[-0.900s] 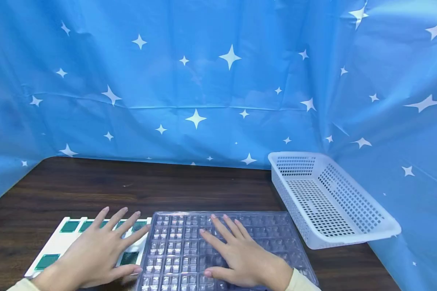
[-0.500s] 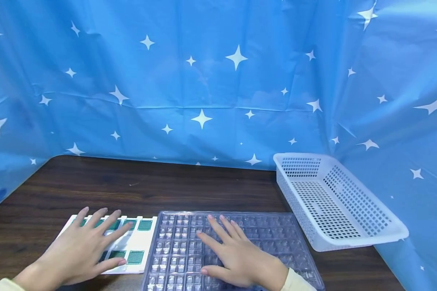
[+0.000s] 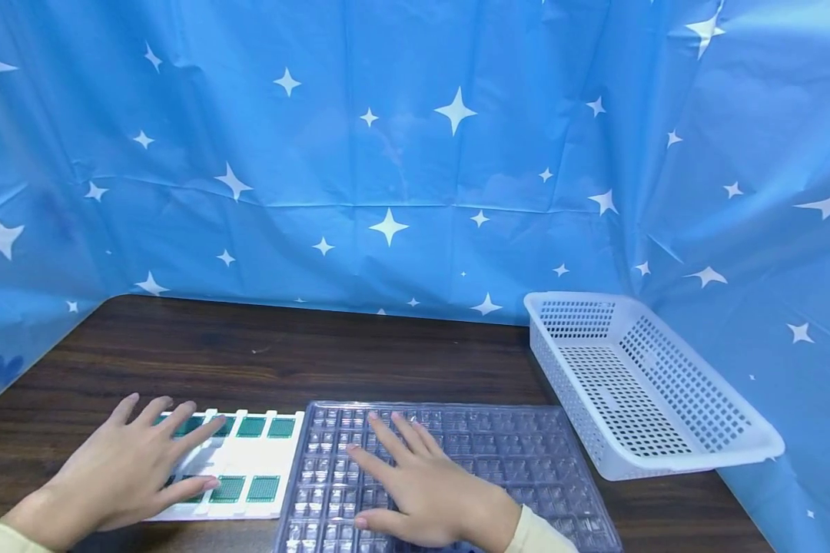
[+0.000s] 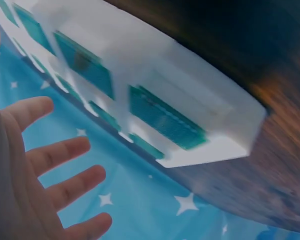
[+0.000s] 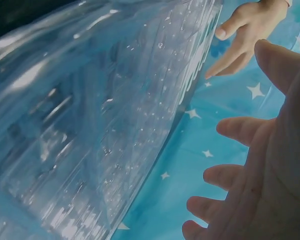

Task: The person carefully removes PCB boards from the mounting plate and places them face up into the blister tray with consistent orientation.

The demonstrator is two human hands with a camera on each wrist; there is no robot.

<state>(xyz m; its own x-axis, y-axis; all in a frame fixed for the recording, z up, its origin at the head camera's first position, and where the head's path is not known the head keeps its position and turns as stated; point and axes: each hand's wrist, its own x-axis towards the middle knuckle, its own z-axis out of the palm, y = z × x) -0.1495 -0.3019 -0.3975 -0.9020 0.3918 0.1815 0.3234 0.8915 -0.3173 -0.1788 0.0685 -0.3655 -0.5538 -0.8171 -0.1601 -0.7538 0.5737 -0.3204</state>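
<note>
Both hands spread flat, left hand [image 3: 121, 476] on white tray [image 4: 155, 90], right hand [image 3: 425, 491] on clear tray [image 5: 90, 125], contact perhaps light.

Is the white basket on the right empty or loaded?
Empty: the white basket shows only its perforated floor and walls in the head view.

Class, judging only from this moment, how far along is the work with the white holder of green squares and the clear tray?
Done: nothing shows moved; the clear tray looks empty, the basket too. In hand: the left hand lies flat on the white holder, the right hand flat on the tray. Left: every green square sits in the holder.
</note>
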